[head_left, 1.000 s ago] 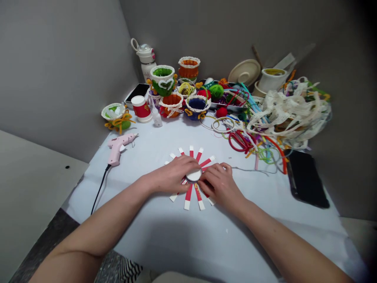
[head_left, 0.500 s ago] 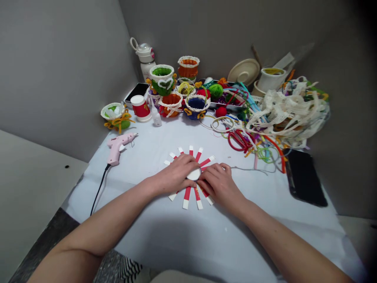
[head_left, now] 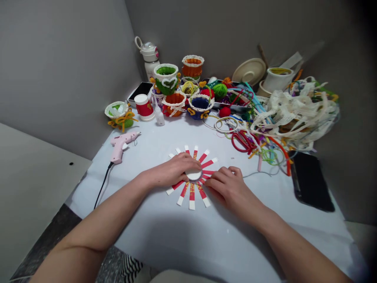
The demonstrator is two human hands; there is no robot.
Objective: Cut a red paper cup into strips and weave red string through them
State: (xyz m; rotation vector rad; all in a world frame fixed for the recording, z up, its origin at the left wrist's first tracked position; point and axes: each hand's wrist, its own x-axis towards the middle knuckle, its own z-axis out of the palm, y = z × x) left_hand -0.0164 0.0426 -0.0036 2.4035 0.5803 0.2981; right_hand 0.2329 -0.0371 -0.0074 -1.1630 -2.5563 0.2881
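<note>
A paper cup [head_left: 192, 191] lies spread flat on the table, base up. Its wall is cut into red strips with white tips that fan out all around. My left hand [head_left: 179, 169] grips the round white base from the left, thumb on the near side and fingers across the far side. At the right of the base, my right hand [head_left: 228, 186] has its fingers closed near the strips. A thin grey yarn [head_left: 259, 173] trails out from behind this hand to the right. A dark line rings the base; the fingers hide where the yarn meets it.
A pink glue gun [head_left: 120, 146] with a cord lies left. Behind stand an uncut red paper cup [head_left: 144, 108], a glue bottle [head_left: 159, 116] and several yarn-covered baskets [head_left: 201, 107]. To the right are red scissors [head_left: 243, 140], a lace heap [head_left: 303, 108] and a black phone [head_left: 312, 181].
The cut cup has turned between the hands, so different strips face me. My right hand has moved slightly right, away from the base. The whole view has shifted a little.
</note>
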